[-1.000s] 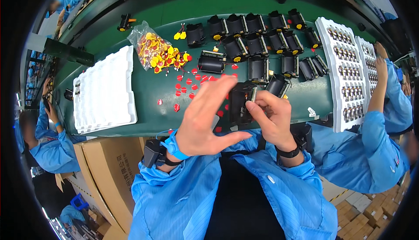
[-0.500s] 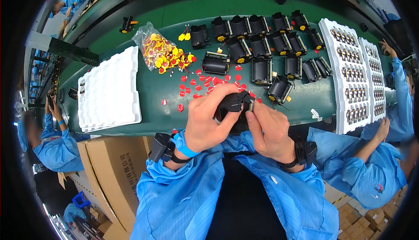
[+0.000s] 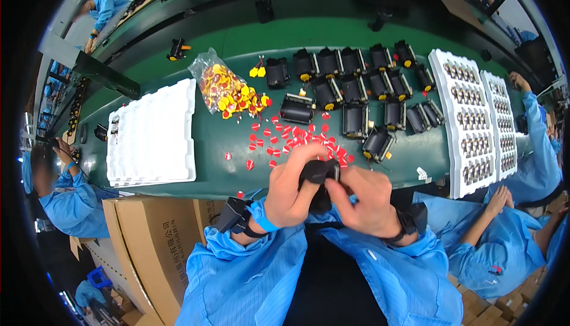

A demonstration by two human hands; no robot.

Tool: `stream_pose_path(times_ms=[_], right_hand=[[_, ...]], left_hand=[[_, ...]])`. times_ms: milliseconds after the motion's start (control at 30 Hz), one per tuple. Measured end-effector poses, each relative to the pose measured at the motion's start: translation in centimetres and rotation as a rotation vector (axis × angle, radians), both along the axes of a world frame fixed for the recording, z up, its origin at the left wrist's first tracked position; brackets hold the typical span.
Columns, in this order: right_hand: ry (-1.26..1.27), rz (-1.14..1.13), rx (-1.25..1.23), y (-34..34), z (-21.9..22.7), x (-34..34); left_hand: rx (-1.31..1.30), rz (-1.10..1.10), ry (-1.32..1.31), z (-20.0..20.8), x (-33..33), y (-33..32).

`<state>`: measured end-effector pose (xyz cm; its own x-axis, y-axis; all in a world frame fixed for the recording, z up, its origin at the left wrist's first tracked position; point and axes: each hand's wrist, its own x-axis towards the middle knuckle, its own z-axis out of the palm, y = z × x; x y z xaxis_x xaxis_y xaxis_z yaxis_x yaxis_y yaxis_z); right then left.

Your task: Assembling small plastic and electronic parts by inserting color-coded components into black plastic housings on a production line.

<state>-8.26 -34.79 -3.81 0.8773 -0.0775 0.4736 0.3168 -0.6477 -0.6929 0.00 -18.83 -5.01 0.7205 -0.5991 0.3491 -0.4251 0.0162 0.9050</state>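
Close to my body, over the table's near edge, I hold a black plastic housing (image 3: pixel 316 170). My left hand (image 3: pixel 290 191) is closed round it, thumb and forefinger gripping its sides. At its right side a narrow shiny metal part (image 3: pixel 336 172) shows, and my right hand (image 3: pixel 365 200) pinches there with bent fingers. Whether this part is fixed to the housing cannot be made out. The housing's underside is hidden by my hands. Just beyond lie many round red stickers (image 3: pixel 300 135), scattered on the green table (image 3: pixel 228 177).
Several similar black housings (image 3: pixel 355 118) stand beyond and to the right. A clear bag (image 3: pixel 205 68) spills yellow-and-red discs (image 3: pixel 237 99). White trays stand left (image 3: pixel 155 136) and right (image 3: pixel 454 112), the right one holding small metal parts. A cardboard box (image 3: pixel 148 237) is near left; co-workers sit on both sides.
The view has tilted, so the table sits lower in the picture. My hands keep hold of the housing, which has turned slightly. The co-worker's hands at the right have come together.
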Motion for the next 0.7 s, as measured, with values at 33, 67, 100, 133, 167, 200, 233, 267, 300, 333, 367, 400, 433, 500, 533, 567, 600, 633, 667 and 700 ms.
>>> stream_pose_path(times_ms=[33,67,100,133,167,200,233,267,300,333,367,400,433,500,533,567,600,633,667,700], right_hand=[[-0.036,0.032,-0.037,0.1,1.0,0.6],[-0.073,0.067,-0.073,0.3,1.9,1.3],[-0.065,0.124,-0.139,0.2,2.9,2.6],[-0.055,0.167,-0.214,-0.4,4.0,4.5],[-0.081,0.136,-0.255,-1.3,4.2,7.4],[-0.109,0.112,-0.294,-2.5,4.0,11.3],[-0.135,-0.018,-0.414,-4.0,3.8,15.6],[-0.099,-0.164,-0.498,-6.7,3.1,19.9],[-0.025,-0.276,-0.542,-9.9,1.3,24.5],[0.12,-0.33,-0.55,-12.0,0.5,27.9],[0.285,-0.363,-0.465,-13.9,-0.8,31.4],[0.452,-0.398,-0.382,-15.9,-3.0,34.0],[0.242,-0.431,-0.505,-18.5,-7.6,36.0],[0.208,-0.482,-0.507,-20.6,-10.9,38.3],[0.387,-0.487,-0.387,-19.2,-10.6,38.4],[0.469,-0.428,-0.304,-18.7,-9.9,38.1],[0.557,-0.382,-0.22,-18.3,-7.9,36.8],[0.579,-0.349,-0.269,-19.7,-6.9,35.9],[0.585,-0.385,-0.249,-18.4,-5.1,35.0],[0.475,-0.352,-0.289,-18.1,-3.6,34.3]], left_hand=[[-0.037,0.051,-0.142,-0.3,0.0,0.4],[-0.048,0.065,-0.153,-0.1,0.0,0.5],[-0.081,0.165,-0.098,0.1,-0.1,0.8],[-0.125,0.25,-0.038,0.5,0.0,0.7],[-0.141,0.293,-0.103,1.6,0.9,0.7],[-0.146,0.321,-0.115,1.5,1.1,1.4],[-0.107,0.44,-0.227,1.3,1.6,2.2],[-0.073,0.546,-0.338,1.0,2.3,2.8],[-0.062,0.572,-0.333,0.8,2.3,4.1],[-0.068,0.597,-0.346,0.6,1.9,5.6],[-0.005,0.599,-0.319,0.4,1.3,7.1],[0.057,0.597,-0.287,0.2,0.8,8.4],[0.054,0.618,-0.3,0.3,0.3,9.5],[0.167,0.613,-0.359,-0.1,-0.4,11.5],[0.179,0.645,-0.36,0.4,-0.6,12.2],[0.258,0.647,-0.429,1.2,-0.6,12.8],[0.334,0.632,-0.494,2.1,-0.5,13.1],[0.301,0.605,-0.553,2.8,0.8,12.6],[0.301,0.547,-0.542,3.7,2.0,12.0],[0.293,0.486,-0.533,4.7,3.5,11.3]])
